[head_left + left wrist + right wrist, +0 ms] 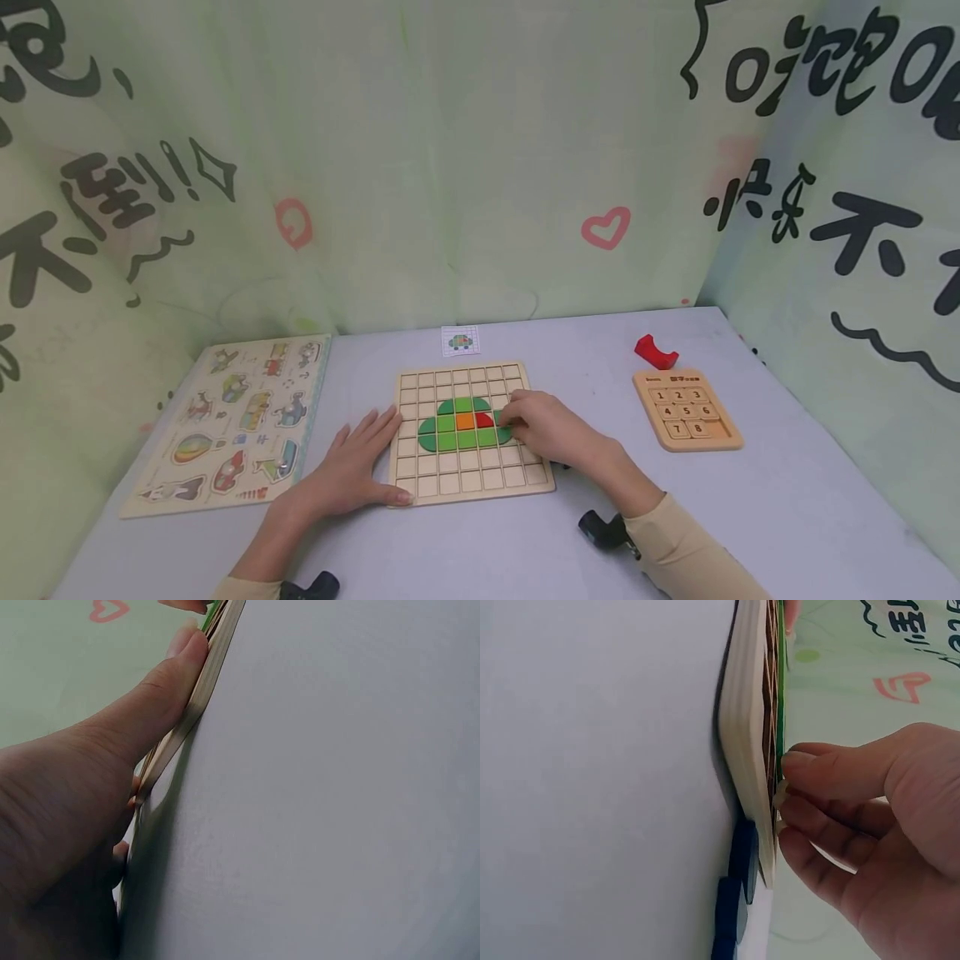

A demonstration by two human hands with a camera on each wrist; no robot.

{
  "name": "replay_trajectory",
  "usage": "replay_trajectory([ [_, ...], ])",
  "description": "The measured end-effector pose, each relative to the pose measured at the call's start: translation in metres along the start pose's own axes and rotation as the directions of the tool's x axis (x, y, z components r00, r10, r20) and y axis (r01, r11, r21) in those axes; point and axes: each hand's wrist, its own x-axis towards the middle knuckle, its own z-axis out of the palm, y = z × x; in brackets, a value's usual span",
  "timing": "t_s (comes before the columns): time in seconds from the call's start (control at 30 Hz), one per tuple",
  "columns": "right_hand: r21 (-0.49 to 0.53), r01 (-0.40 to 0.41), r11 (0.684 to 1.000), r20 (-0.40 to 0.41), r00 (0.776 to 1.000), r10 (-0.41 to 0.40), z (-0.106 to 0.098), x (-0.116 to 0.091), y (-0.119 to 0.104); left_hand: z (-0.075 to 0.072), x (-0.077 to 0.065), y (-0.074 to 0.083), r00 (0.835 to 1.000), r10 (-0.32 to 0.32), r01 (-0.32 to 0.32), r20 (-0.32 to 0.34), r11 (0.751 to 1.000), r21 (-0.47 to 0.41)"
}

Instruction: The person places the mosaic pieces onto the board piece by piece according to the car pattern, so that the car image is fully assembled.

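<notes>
A square wooden grid board [427, 487] lies at the middle of the table. Green, orange and red tiles [466, 421] make a domed shape in its cells. My left hand [348, 467] rests at the board's left edge, fingers spread, the thumb at the near corner. In the left wrist view the thumb [169, 682] presses along that edge. My right hand [551, 425] reaches over the board's right side, bent fingertips on the green tiles at the shape's right end. Thumb and fingers [832, 769] come close together there; whether a tile is between them is hidden.
A picture puzzle board [225, 425] lies at left. At right are a wooden number puzzle [687, 410] and a red curved block [656, 352]. A small pattern card [461, 341] lies behind the grid board. Dark blue round-edged pieces [731, 900] are beside its right edge.
</notes>
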Motion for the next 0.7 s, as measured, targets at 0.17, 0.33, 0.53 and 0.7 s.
replay_trajectory([
  [0.17, 0.017, -0.043, 0.999, 0.007, 0.999, 0.043, -0.007, 0.0, 0.002, 0.001, 0.0, -0.002, 1.0, 0.002, -0.002, -0.003, 1.0, 0.002],
  [0.33, 0.055, -0.09, 0.994, 0.047, 0.995, 0.087, -0.017, -0.004, 0.006, 0.003, 0.0, -0.003, 1.0, 0.003, -0.003, -0.008, 1.0, 0.003],
  [0.53, 0.078, -0.146, 0.986, 0.119, 0.984, 0.136, -0.028, -0.011, 0.013, 0.003, 0.0, -0.002, 1.0, 0.0, 0.0, -0.006, 1.0, -0.001],
  [0.7, 0.011, -0.177, 0.984, 0.192, 0.966, 0.171, -0.034, -0.014, 0.015, 0.001, -0.001, -0.001, 1.0, -0.009, 0.009, -0.003, 1.0, -0.004],
])
